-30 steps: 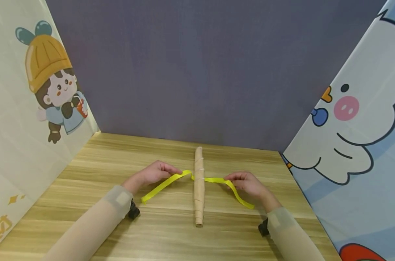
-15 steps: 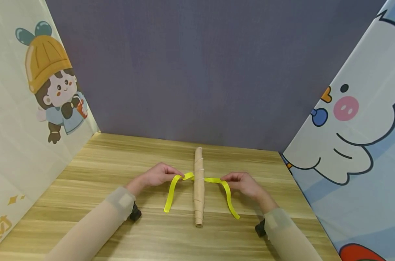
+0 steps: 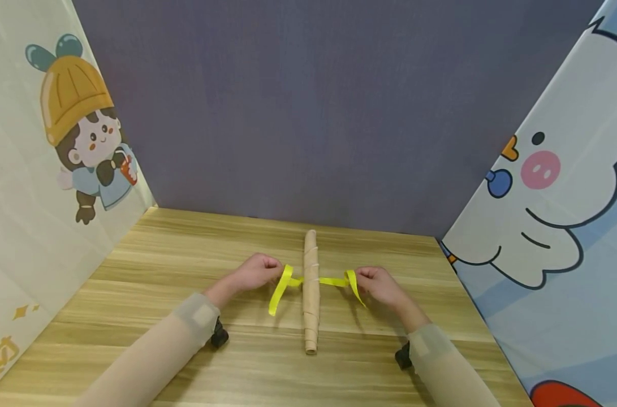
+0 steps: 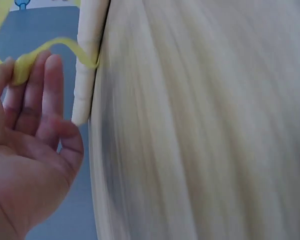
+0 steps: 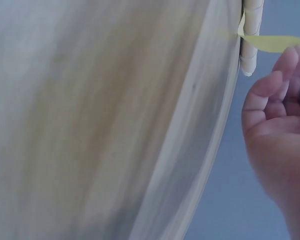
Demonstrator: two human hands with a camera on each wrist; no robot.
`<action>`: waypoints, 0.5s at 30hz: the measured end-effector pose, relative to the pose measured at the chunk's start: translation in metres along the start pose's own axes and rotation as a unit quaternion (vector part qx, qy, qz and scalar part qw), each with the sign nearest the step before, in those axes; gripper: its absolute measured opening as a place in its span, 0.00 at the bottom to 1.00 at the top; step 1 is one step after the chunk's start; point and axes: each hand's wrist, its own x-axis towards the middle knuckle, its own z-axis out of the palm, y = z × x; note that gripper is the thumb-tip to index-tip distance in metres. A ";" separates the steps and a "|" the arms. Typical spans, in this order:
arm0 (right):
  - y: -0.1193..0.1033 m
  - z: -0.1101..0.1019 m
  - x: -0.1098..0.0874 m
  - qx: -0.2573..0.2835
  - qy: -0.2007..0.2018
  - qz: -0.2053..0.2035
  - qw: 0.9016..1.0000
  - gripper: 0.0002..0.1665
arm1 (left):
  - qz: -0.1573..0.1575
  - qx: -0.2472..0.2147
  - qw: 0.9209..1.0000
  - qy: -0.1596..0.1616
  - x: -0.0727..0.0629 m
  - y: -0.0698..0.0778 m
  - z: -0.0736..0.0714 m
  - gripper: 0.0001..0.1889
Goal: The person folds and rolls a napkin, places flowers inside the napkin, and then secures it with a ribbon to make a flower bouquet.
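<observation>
A long beige roll (image 3: 311,305), tapered and wrapped in overlapping layers, lies on the table pointing away from me. Beneath its middle runs a bright yellow ribbon (image 3: 332,281), coming out on both sides. My left hand (image 3: 256,272) pinches the ribbon left of the roll, where it loops up and its free end hangs toward me. On the other side my right hand (image 3: 382,287) pinches the ribbon, which also bends there and drops. The left wrist view shows the ribbon (image 4: 65,43) folded between thumb and fingertips. In the right wrist view the thumb is largely cut off.
The wood-grain table (image 3: 227,362) ends at a dark grey-blue back panel (image 3: 298,113). Printed cloths with cartoon figures, a left cloth (image 3: 18,198) and a right cloth (image 3: 588,226), close off both sides. Each sleeved wrist carries a small black camera (image 3: 219,334).
My left hand has shifted slightly right along the ribbon toward the roll. Both free ribbon ends have swung inward and now form raised bends at the fingertips. The roll stays put.
</observation>
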 end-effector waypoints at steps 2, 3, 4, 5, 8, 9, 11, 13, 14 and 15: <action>-0.001 0.002 0.001 -0.006 -0.002 0.006 1.000 0.20 | -0.016 -0.006 1.000 0.013 0.003 0.000 0.004 0.18; -0.002 0.003 0.001 -0.010 -0.002 0.011 1.000 0.21 | -0.028 -0.009 0.999 0.020 0.004 0.001 0.006 0.20; -0.003 0.004 0.001 -0.013 -0.003 0.015 1.000 0.23 | -0.038 -0.016 0.999 0.026 0.005 0.002 0.008 0.21; -0.004 0.004 0.001 -0.016 -0.001 0.021 1.000 0.24 | -0.049 -0.024 0.998 0.035 0.007 0.002 0.010 0.22; -0.007 0.007 0.002 -0.024 0.002 0.027 0.999 0.26 | -0.066 -0.046 0.995 0.053 0.009 0.005 0.014 0.25; -0.008 0.007 0.002 -0.023 0.004 0.028 0.999 0.26 | -0.069 -0.054 0.995 0.056 0.010 0.005 0.015 0.25; -0.009 0.008 0.002 -0.024 0.007 0.031 0.999 0.26 | -0.073 -0.069 0.993 0.060 0.011 0.007 0.017 0.25; -0.010 0.009 0.002 -0.024 0.009 0.032 0.999 0.25 | -0.075 -0.078 0.992 0.060 0.012 0.007 0.019 0.26; -0.010 0.009 0.002 -0.023 0.009 0.035 0.999 0.26 | -0.076 -0.084 0.992 0.058 0.012 0.007 0.019 0.26; -0.011 0.010 0.002 -0.020 0.010 0.037 0.999 0.26 | -0.075 -0.090 0.992 0.055 0.012 0.007 0.019 0.26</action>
